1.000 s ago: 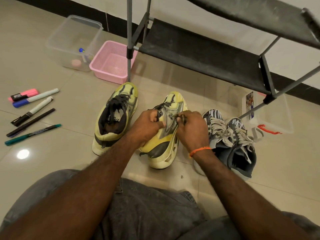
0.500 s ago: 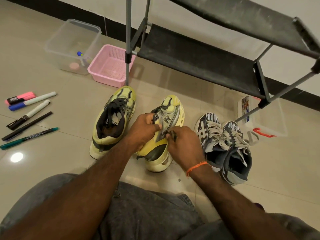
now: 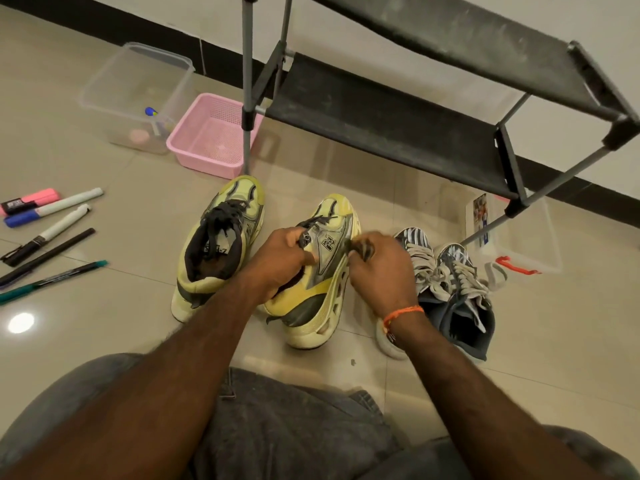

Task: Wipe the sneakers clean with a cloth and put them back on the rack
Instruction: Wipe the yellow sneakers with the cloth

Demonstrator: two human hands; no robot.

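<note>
A yellow and grey sneaker is tilted onto its side on the floor in front of me. My left hand grips it at the collar, thumb hooked near the laces. My right hand pinches a small dark cloth against the sneaker's outer side. Its mate, the other yellow sneaker, stands upright on the tiles to the left. A pair of grey striped sneakers with pale laces lies to the right. The black shoe rack stands just behind, its lower shelf bare.
A pink basket and a clear plastic box sit at the back left. Several pens and markers lie on the floor to the left. Another clear box with a red clip sits under the rack's right end. My knees fill the foreground.
My right hand with the cloth has shifted along the sneaker's side, back toward the toe after dipping lower. The left hand keeps its grip. The camera view moved slightly.
</note>
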